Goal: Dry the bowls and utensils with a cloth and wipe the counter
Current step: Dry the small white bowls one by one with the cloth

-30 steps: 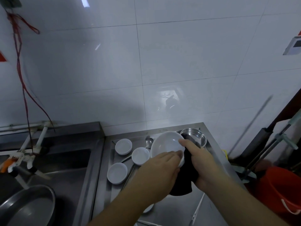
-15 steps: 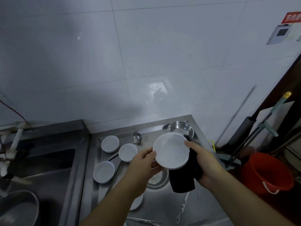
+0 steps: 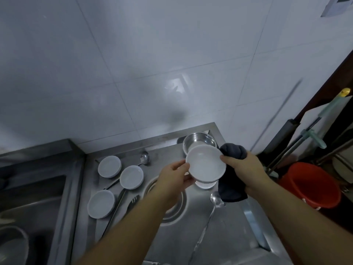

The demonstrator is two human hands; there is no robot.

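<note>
white bowl held above the counter; left hand fingers pinch its left rim; right hand fingers curl round the dark cloth, thumb on the right rim; judgement: rotate the bowl, pressing cloth inside, then underneath.

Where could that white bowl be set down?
Bare steel lies near the counter front, right of the long spoon. The left is crowded: three saucers and utensils. A steel bowl fills the back corner.

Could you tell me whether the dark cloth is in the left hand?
No, the right hand grips the dark cloth.
</note>
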